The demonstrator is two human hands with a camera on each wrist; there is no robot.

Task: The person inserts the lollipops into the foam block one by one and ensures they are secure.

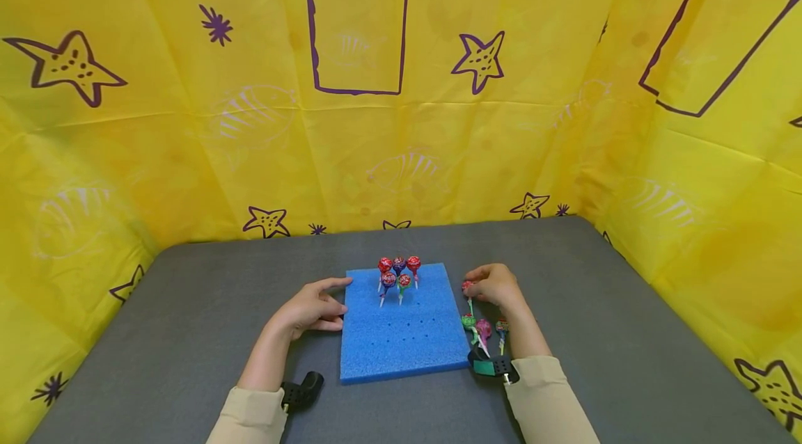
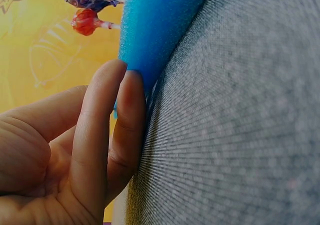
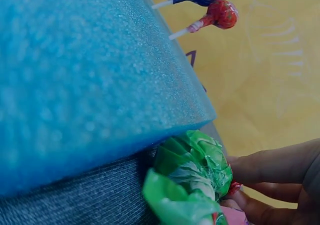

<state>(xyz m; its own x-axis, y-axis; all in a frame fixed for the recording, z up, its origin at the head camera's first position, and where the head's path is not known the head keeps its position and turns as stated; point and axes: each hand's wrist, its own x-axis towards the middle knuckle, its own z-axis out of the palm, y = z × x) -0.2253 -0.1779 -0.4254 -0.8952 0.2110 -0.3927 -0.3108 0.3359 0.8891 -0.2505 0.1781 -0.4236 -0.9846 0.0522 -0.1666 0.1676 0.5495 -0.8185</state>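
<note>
A blue foam board point(image 1: 407, 353) with rows of small holes lies on the table. Several wrapped lollipops stand upright by their sticks near its far edge, among them a red lollipop point(image 1: 413, 264) and a purple lollipop point(image 1: 388, 280). My left hand point(image 1: 313, 308) rests against the board's left side, its fingers extended and fingertips point(image 2: 131, 80) at the foam edge. Beyond the board's right side, my right hand point(image 1: 495, 285) pinches a red lollipop point(image 1: 468, 286) by its head. In the right wrist view a green lollipop point(image 3: 195, 165) largely hides that grip.
Loose on the grey table point(image 1: 219, 305), right of the board, lie a green lollipop point(image 1: 468, 321), a pink lollipop point(image 1: 483, 329) and a dark multicoloured lollipop point(image 1: 502, 326), close by my right wrist. A yellow patterned cloth point(image 1: 351, 165) hangs behind and along both sides.
</note>
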